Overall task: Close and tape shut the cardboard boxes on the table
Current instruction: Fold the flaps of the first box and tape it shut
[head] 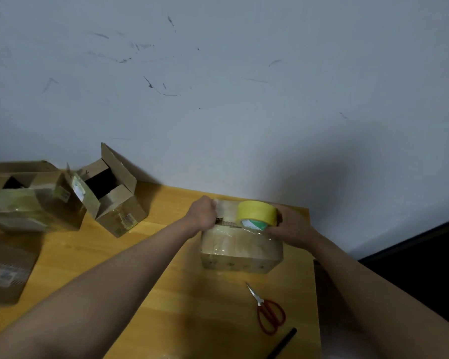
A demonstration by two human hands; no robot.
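Closed box point(241, 244) lengthwise left-right, tape roll point(257, 215) on edge

Bare forearms, seemingly no sleeves.

Brown boxes, a yellow tape roll and red-handled scissors are showing on a honey-yellow wooden table point(182, 301).

The tape roll point(257, 213) is showing pale yellow, with a green-and-white striped core. The closed box point(241, 250) beneath it is glinting brown under glossy clear tape. At nine o'clock from it, an open box point(114, 200) is showing tan flaps around a black interior, and a larger box point(31, 198) is wearing yellowish-green tape. The scissors point(267, 312), at six o'clock, are showing red handles and silver blades, beside a black stick point(283, 343). The wall point(218, 86) is looking grey-blue with dark scuff marks.
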